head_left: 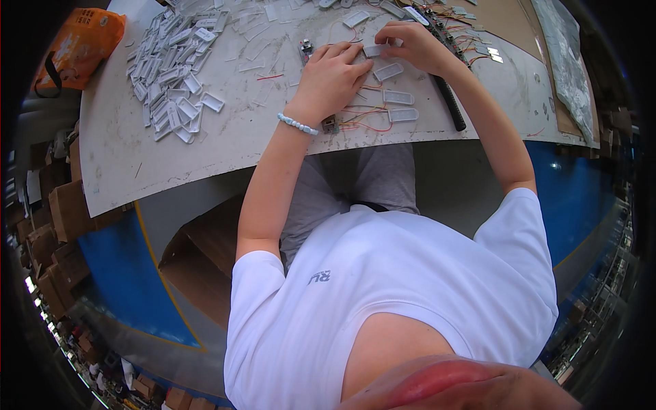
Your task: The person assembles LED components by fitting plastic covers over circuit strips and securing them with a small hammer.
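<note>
My right hand (414,48) pinches a small white plastic case (374,50) between thumb and forefinger, just above the table. Beside its left end lies my left hand (333,74), with a light bead bracelet at the wrist. Its forefinger and thumb are apart, and the fingertips come up close to the case; whether they touch it I cannot tell. Below my right hand, several oblong white cases (398,97) lie in a column with thin red and yellow wires (369,109) at their left. A small circuit board (331,124) shows next to my left wrist, and another small part (305,48) beyond that hand.
A heap of white cases (171,82) covers the table's left part, near clear strips (254,55). A black bar (449,104) with wired boards runs along the right. An orange bag (89,44) stands far left, a plastic sheet (564,61) far right. The table's front edge is near my lap.
</note>
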The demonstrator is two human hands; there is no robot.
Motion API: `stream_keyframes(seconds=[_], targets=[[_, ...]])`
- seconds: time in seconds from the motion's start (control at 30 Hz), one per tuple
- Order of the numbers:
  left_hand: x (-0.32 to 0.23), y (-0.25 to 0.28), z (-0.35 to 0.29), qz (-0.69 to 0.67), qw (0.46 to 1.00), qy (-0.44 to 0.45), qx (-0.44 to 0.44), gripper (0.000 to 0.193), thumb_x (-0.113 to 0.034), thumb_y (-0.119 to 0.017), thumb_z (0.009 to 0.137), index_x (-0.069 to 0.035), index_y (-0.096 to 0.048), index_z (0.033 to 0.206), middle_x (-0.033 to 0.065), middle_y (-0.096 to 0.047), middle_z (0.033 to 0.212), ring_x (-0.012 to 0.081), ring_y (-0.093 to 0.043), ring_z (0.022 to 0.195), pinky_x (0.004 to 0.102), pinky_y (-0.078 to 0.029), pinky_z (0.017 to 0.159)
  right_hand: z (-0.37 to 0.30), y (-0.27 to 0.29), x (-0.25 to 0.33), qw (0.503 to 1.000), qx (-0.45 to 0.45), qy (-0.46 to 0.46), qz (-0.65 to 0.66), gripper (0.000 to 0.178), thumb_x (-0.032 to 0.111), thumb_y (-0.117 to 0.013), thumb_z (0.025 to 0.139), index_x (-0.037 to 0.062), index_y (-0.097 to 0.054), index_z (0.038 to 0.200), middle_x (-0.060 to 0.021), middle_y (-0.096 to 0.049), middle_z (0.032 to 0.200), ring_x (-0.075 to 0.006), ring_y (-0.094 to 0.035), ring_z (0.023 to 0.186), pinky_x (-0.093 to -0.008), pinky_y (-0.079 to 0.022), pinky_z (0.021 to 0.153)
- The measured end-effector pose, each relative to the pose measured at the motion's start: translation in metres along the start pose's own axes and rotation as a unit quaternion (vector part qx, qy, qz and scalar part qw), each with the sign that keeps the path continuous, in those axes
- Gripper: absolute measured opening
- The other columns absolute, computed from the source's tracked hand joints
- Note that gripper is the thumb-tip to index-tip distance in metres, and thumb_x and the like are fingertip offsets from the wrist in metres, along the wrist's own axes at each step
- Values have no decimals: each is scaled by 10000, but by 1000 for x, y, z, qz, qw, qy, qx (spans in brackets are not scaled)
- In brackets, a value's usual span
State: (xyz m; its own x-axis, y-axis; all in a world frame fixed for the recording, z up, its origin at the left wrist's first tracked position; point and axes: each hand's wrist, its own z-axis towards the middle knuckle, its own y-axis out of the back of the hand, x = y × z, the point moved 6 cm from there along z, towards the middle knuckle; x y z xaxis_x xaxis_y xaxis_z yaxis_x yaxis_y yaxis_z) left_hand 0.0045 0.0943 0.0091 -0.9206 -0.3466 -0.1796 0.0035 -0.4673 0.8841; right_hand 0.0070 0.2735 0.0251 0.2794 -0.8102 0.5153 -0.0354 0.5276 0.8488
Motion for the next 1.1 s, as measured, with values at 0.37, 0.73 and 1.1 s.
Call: stream_keyframes(seconds=[0.37,0.73,1.1], targets=[[-2,1,0,3,1000,-4,-2,251,-266,-632,925,-197,-717,1151,49,-622,1342,253,-542,1273,417,-442,1052,9,-7,-7,992,-22,-115,38,275,153,-780,818,19,-706,1046,-91,-708,978,-211,-649,887,-328,-517,803],[-3,-2,5,-5,1000,-8,1,230,-274,-612,941,-215,-719,1135,48,-623,1343,271,-537,1280,428,-428,1065,60,-31,-55,969,181,-113,-123,329,362,-872,671,82,-775,815,-69,-730,715,-161,-683,673,-329,-552,610],[-1,-7,4,-19,1000,-12,17,267,-283,-614,938,-188,-735,1156,59,-620,1346,273,-522,1297,432,-420,1070,47,-5,-3,970,159,-185,6,180,97,-796,772,-25,-728,885,-118,-729,802,-184,-704,648,-307,-590,628]])
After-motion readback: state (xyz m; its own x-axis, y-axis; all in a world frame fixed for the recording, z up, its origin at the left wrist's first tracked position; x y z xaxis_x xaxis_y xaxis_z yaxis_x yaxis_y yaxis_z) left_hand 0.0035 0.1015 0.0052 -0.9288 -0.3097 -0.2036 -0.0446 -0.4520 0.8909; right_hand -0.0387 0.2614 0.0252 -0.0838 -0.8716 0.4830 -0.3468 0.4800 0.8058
